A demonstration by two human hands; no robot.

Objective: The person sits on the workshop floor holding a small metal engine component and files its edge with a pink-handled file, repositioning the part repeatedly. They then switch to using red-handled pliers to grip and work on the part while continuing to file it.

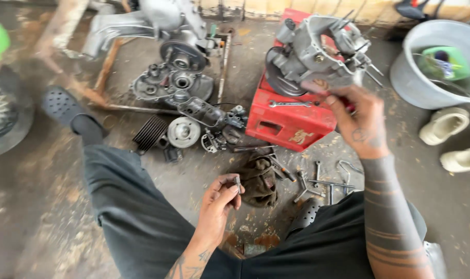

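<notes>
My left hand (220, 199) is low in the middle, fingers pinched on a small metal bolt (237, 182) held upright. My right hand (356, 121) reaches forward and grips a red-handled tool (347, 105) against the lower edge of a grey engine casing (317, 51). That casing rests on a red toolbox (286, 121), with a wrench (286, 104) lying on the box's lid. Both of my legs in dark trousers frame the scene.
More engine parts (175, 77), a finned cylinder (149, 133) and a round cover (183, 132) lie on the dirty floor at left. A brown rag (258, 181) and loose tools (317, 183) sit in front. A grey tub (434, 64) and pale shoes (444, 125) are at right.
</notes>
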